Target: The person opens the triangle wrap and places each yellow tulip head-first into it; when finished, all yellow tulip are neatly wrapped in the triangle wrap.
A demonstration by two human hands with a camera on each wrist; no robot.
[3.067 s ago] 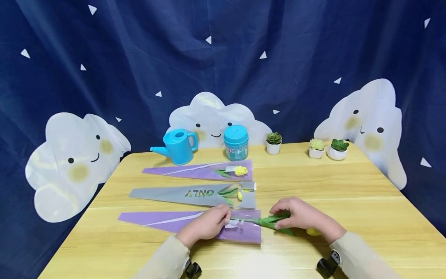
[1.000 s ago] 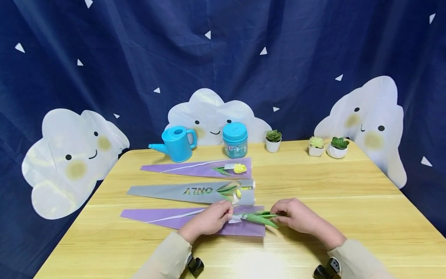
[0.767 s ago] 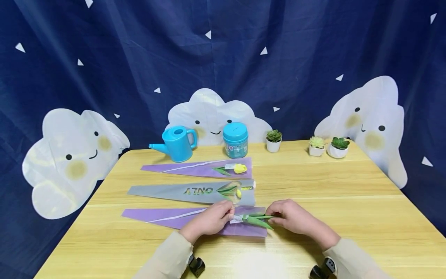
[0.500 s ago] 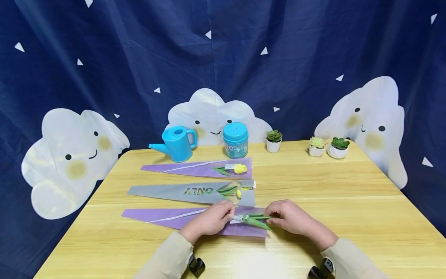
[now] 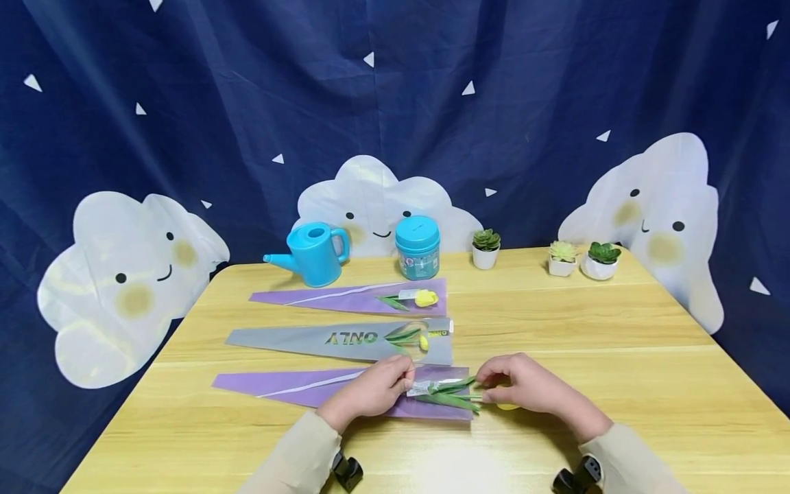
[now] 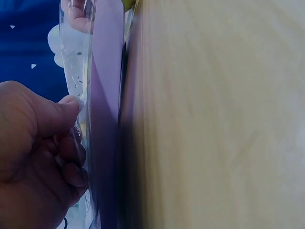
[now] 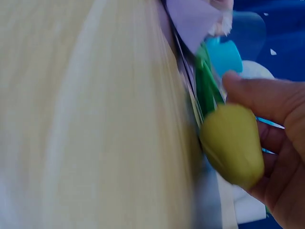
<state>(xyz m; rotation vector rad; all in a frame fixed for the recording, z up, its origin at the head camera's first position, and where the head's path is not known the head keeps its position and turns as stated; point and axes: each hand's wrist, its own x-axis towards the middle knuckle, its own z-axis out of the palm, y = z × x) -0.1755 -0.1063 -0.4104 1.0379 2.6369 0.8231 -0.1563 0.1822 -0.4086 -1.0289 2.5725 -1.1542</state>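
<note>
In the head view, my left hand (image 5: 373, 387) pinches the upper clear film of the nearest purple flower sleeve (image 5: 426, 409) close to its wide end. The left wrist view shows thumb and fingers gripping that film, lifted off the purple backing (image 6: 108, 52). A yellow tulip (image 7: 232, 144) lies with its stem inside the sleeve and its green leaves (image 5: 453, 401) around the opening. My right hand (image 5: 527, 385) holds it just by the bloom, which is mostly hidden below the hand in the head view. A white label (image 5: 422, 388) sits on the stem.
Behind lie a grey sleeve (image 5: 278, 339) and another purple sleeve (image 5: 333, 298), each with a yellow tulip inside. A blue watering can (image 5: 317, 257), a blue-lidded jar (image 5: 417, 250) and small potted succulents (image 5: 485, 250) stand along the back edge of the wooden table (image 5: 586, 329).
The tulip has moved left, its leaves now at the sleeve opening. Within the last half second, the right hand has shifted slightly right and the bloom shows beneath it. The left hand keeps its hold.
</note>
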